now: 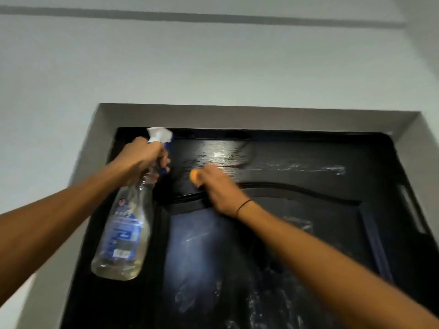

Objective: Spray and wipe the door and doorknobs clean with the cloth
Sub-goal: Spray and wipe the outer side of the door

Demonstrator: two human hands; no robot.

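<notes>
A black panelled door (297, 162) fills the lower middle of the view, seen from below, with a wet shine near its top and white smears on the right and on the lower panel. My left hand (145, 157) grips the neck of a clear spray bottle (123, 233) with a blue label and white nozzle, held up at the door's top left. My right hand (216, 186) presses an orange cloth (195, 175) against the upper door; only a corner of the cloth shows past my fingers. No doorknob is in view.
A grey door frame (237, 117) surrounds the door, set in a pale wall (213, 67) that rises above it. A hinge or slot (411, 210) shows on the door's right edge.
</notes>
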